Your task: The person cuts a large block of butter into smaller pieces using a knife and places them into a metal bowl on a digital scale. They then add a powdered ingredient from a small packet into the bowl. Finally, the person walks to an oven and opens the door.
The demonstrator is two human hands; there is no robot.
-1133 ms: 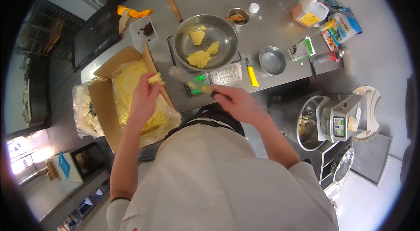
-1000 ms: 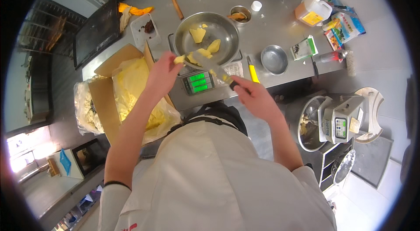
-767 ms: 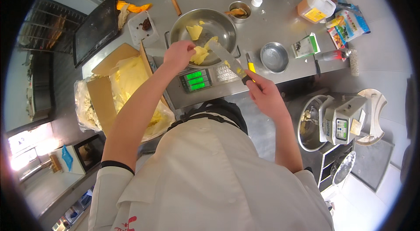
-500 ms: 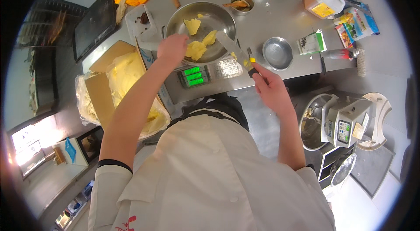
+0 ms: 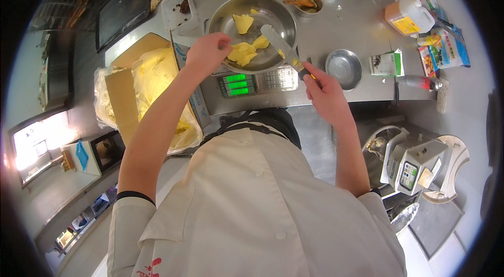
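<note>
left hand (image 5: 209,51): curled over bowl (image 5: 277,12), hold unclear; right hand (image 5: 326,92): wrapped round spatula (image 5: 277,40); yellow pieces (image 5: 243,23): inside

Hands (image 5: 207,52) by steel bowl (image 5: 275,17) of yellow chunks (image 5: 243,23), spatula (image 5: 279,43) in the right (image 5: 327,94)

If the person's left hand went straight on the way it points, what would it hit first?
Probably the yellow, triangular slab inside the round, shiny metal bowl, though depth is unclear; the left hand might pass above it.

A broad steel desk (image 5: 362,20) fills the room's far side — bright window (image 5: 44,138) at left, pale wall (image 5: 476,119) at right, grey floor (image 5: 315,132) below.
</note>
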